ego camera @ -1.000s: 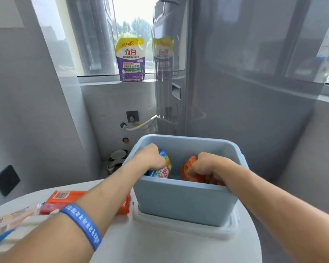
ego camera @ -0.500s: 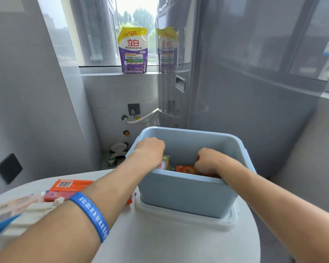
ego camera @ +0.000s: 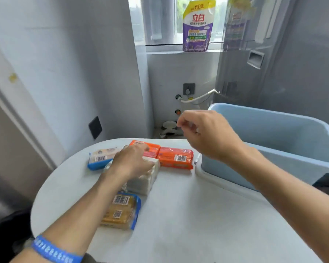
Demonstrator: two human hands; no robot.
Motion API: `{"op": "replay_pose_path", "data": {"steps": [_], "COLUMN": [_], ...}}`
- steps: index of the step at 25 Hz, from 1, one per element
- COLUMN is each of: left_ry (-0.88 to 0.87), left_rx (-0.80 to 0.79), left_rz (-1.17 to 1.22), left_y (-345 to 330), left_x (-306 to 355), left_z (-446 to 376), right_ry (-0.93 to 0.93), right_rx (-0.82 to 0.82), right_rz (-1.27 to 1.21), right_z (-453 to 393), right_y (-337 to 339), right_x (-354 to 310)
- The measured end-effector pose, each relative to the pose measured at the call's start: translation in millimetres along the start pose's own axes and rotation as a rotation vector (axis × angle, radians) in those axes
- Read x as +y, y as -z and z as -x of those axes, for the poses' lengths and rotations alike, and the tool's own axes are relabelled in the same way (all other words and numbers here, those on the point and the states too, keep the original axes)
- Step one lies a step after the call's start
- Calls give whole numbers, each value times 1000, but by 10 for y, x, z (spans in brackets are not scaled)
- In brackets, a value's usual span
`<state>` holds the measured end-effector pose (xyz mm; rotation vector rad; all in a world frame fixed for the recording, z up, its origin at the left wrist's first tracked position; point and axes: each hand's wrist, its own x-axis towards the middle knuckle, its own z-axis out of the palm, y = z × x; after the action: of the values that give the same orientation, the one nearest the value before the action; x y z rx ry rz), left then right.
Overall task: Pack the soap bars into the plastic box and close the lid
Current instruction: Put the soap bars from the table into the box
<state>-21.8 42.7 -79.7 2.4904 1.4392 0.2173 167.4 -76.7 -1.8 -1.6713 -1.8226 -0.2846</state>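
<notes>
1. Left hand (ego camera: pixel 132 164), fingers spread on the white soap pack (ego camera: pixel 146 179) left of the plastic box (ego camera: pixel 270 149): close firmly across its width.
2. Right hand (ego camera: pixel 207 133), empty, loosely curled: take the orange soap bar (ego camera: pixel 175 158) beside the box.

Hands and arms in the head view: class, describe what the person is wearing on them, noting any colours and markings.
Both forearms are bare, with no sleeves or gloves visible. The left hand has a blue wristband with pale markings, too blurred to read, around its wrist. The right hand shows no ring, watch or band.
</notes>
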Motion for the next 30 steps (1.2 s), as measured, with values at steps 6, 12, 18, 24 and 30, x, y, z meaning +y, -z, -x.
{"op": "replay_pose_path", "data": {"steps": [6,12,18,24,30], "left_ry": [-143,-125,-208,-67,103], "left_rx": [-315,-200,-534,-582,-475], "left_rz": [-66,-131,-453,878,1778], "left_y": [123,379,194,382,229], "left_x": [-348,-496,-566,-570,307], "left_z": [57,323,709,626,584], "right_ry": [-280,-400,-522,-1094,-902], "right_rx": [-571,-594,-542,-268,-284], "right_rz": [150,286,224,-865,-1719], "right_z": [242,172,266,325,676], "right_y": [-1066,-1313,-1296,-529,203], "right_x": [-16,154,-13,10,-45]}}
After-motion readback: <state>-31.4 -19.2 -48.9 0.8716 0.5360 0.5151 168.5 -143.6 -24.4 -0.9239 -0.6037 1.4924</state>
